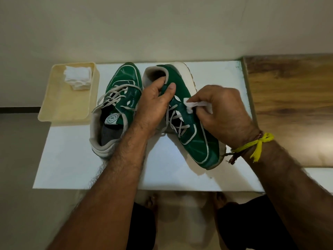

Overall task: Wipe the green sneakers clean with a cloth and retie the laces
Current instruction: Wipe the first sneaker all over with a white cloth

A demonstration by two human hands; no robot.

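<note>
From the head view, two green sneakers lie on a white board (162, 170) that serves as the desk top. The left hand (153, 103) grips the right-side sneaker (196, 141) at its collar, thumb on the green side and the other fingers curled down inside the opening, where they are hidden. This shoe lies tipped onto its side near the middle of the board, heel toward the far edge, toe toward the near right corner; its pale sole shows only as a strip along the far side. The right hand (223, 112) pinches a small white cloth (194, 104) and presses it against the green side of that shoe beside the grey laces (177, 121); most of the cloth is buried under the fingers. The other sneaker (119, 98) sits upright beside it, toe toward the far edge, its laces loose; the left forearm crosses over part of its side. At the far left corner a cream tray (61, 105) overhangs the board's edge and holds a folded stack of white cloths (77, 77). A yellow thread (257, 147) is tied round the right wrist. Below the near edge, bare feet are dim and blurred.
</note>
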